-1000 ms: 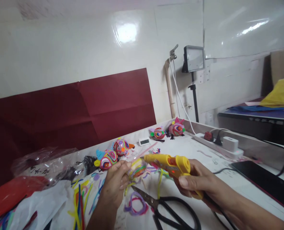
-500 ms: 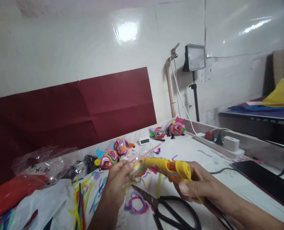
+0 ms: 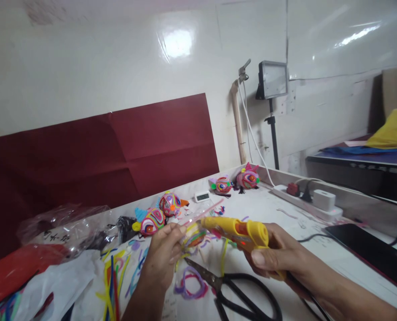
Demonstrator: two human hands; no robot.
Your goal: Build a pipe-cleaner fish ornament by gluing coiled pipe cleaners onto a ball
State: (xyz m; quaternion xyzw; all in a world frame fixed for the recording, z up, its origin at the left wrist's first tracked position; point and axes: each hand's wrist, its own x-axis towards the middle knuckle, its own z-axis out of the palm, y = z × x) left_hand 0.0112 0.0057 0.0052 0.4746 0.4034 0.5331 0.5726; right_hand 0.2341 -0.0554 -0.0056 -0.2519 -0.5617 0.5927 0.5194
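My right hand (image 3: 279,256) grips a yellow hot glue gun (image 3: 238,231), its nozzle pointing left and touching a small coiled pipe-cleaner piece (image 3: 192,237). My left hand (image 3: 163,254) pinches that multicoloured coil between thumb and fingers, just above the white table (image 3: 272,209). Black scissors (image 3: 238,290) lie on the table right below both hands, next to a purple pipe-cleaner loop (image 3: 190,285).
Loose pipe cleaners (image 3: 113,276) and a plastic bag (image 3: 61,229) lie at the left. Several finished colourful figures (image 3: 151,220) stand along the back. A power strip (image 3: 305,200), a dark tablet (image 3: 372,254) and a lamp stand (image 3: 271,84) are at the right. Dark red paper (image 3: 101,151) leans on the wall.
The glue gun tilted slightly and its nozzle came down onto the coil, then stayed there. My left hand keeps the coil almost still.
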